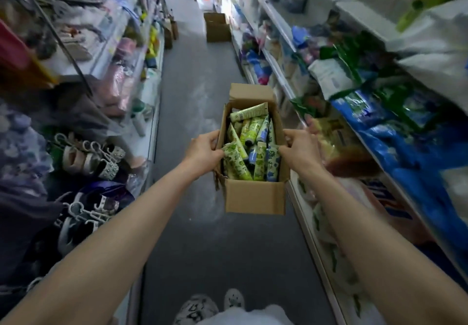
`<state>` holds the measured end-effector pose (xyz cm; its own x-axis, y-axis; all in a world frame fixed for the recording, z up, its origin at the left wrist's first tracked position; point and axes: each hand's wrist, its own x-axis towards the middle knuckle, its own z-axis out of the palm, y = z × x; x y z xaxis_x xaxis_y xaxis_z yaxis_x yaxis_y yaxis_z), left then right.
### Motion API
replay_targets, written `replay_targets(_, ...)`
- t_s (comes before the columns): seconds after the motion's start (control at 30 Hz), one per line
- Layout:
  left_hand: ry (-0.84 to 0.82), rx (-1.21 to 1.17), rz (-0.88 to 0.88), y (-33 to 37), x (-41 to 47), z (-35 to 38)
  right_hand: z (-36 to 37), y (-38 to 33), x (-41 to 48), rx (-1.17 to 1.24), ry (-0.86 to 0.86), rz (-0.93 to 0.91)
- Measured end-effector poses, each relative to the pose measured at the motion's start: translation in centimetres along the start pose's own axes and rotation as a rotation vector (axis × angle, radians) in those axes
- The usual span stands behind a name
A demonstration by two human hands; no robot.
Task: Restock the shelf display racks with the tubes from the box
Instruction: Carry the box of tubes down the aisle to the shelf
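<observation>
An open cardboard box [254, 195] hangs in mid-air over the aisle floor, carried between both hands. It is full of several green and blue patterned tubes [250, 145], some upright, one lying across the far end. My left hand [205, 151] grips the box's left wall, fingers curled over the rim. My right hand [300, 150] grips the right wall the same way. The box's far flap stands up.
Stocked shelves line both sides of a narrow grey aisle: sandals on hangers [93, 157] at lower left, blue and green packets [395, 122] at right. Another cardboard box [217, 29] stands on the floor farther down. My shoes [212, 304] show at the bottom.
</observation>
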<state>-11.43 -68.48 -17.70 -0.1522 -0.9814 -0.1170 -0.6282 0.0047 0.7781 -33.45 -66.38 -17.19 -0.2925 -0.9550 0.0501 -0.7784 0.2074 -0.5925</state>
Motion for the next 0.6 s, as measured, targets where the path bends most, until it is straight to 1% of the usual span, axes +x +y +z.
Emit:
replay_targets(0.1,0.026,-0.011,-0.020,0.4,4.7,-1.6,0.8,-1.4,5.7,-0.008,-0.015,-0.062)
replay_targets(0.33,0.076,-0.013,-0.033,0.0,16.4,-4.7,3.7,-4.9,18.9,-0.037,-0.023,-0.108)
replay_targets(0.6,0.072,0.022,-0.008,-0.2,31.8,-9.2,7.4,-9.0,33.9,-0.026,-0.036,-0.113)
